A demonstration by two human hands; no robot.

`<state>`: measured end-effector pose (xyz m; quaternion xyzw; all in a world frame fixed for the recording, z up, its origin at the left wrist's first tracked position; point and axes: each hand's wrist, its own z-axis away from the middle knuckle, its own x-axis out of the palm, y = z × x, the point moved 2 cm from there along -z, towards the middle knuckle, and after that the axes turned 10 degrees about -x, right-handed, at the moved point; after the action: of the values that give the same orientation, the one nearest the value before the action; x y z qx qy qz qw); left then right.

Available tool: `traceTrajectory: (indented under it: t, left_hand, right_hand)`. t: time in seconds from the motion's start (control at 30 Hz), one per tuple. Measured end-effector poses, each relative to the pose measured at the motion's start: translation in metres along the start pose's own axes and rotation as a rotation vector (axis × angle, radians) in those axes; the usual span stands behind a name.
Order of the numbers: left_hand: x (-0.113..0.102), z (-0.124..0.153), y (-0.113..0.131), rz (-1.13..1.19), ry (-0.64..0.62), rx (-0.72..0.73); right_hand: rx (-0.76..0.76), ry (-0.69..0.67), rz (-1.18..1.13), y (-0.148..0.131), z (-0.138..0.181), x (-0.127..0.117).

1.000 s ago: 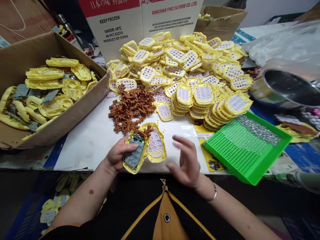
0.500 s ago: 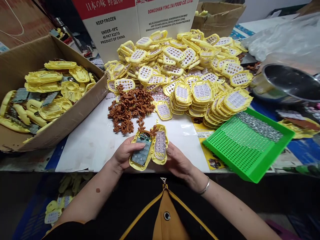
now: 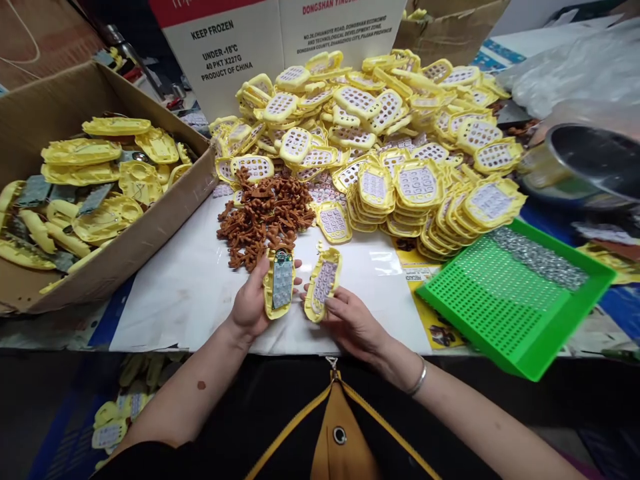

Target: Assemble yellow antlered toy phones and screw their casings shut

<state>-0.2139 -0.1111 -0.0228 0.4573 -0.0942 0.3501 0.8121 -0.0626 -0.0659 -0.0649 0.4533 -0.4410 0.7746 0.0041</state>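
"One yellow case half (image 3: 269,305) sits in the left hand (image 3: 250,303), its hollow side facing up towards the wearer."

"How is it gripped?"

"The hand is partly curled, thumb along one edge, with fingertips peeping past the other. A grey panel (image 3: 283,285) fills the inside. Brown prongs show at the top end, but they merge with what lies behind, so I can't tell where they stop."

"And on the other side?"

"The right hand (image 3: 354,323) is half closed, thumb in front and fingers behind, on a tilted keypad cover (image 3: 325,281). The two parts are apart, just beside each other, above the white sheet (image 3: 165,300) near the table's front edge."

"What's past them?"

"A pile of brown antlers (image 3: 260,217) straight ahead. To the right, a green tray (image 3: 465,300) with small silver bits (image 3: 543,259) gathered at its far end. To the left, a cardboard box (image 3: 145,240) of yellow cases (image 3: 83,153)."

"Further back?"

"Stacks of covers (image 3: 420,180), then a loose heap of yellow pieces (image 3: 310,127), and behind it a white carton (image 3: 265,43) printed KEEP FROZEN."
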Motion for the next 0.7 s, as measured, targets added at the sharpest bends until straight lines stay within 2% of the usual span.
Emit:
traceTrajectory:
  t: [0.1,0.2,0.4,0.7]
  left_hand:
    - [0.004,-0.001,-0.002,-0.158,0.087,0.148]
    - [0.010,0.000,-0.004,-0.334,0.076,0.247]
    - [0.020,0.002,-0.007,-0.518,0.015,0.296]
    - [0.024,0.006,-0.013,-0.730,0.019,0.396]
  right_hand:
    - [-0.034,-0.053,0.009,0.005,-0.005,0.012]
    - [-0.079,-0.093,0.024,0.011,-0.010,0.019]
    - [-0.131,-0.053,0.059,0.017,-0.011,0.013]
    - [-0.177,-0.142,0.114,0.017,-0.011,0.013]
